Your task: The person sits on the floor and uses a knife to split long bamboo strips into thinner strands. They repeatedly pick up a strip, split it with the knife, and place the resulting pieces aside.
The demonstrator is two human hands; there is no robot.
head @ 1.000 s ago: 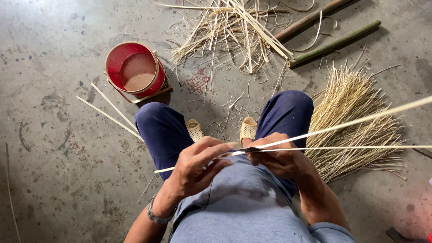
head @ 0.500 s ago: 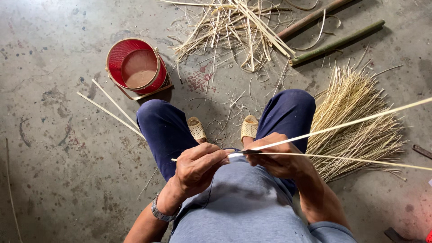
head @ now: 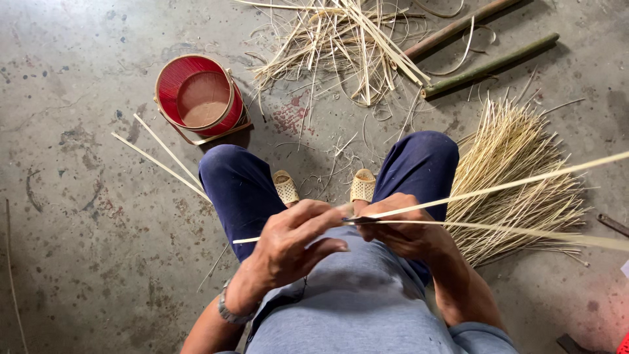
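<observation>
Above the lap, the left hand (head: pixel 295 242) and right hand (head: pixel 400 229) each pinch a long pale bamboo strip (head: pixel 498 189), parting it into two slivers, likely for even thickness.

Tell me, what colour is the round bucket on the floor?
The bucket is red, seen clearly in the head view.

Two hands: left hand (head: pixel 291 246), right hand (head: pixel 400 229). Two thin strips run from hands toward floor's right edge: upper strip (head: pixel 524 183), lower strip (head: pixel 511 228). One red bucket (head: pixel 200 97). Two poles: brown pole (head: pixel 458 27), green pole (head: pixel 491 64). Two loose strips (head: pixel 157 157) near bucket. Two sandals (head: pixel 324 187). One fanned bundle (head: pixel 517 170). One tangled pile (head: pixel 341 39) by floor's far edge.
</observation>
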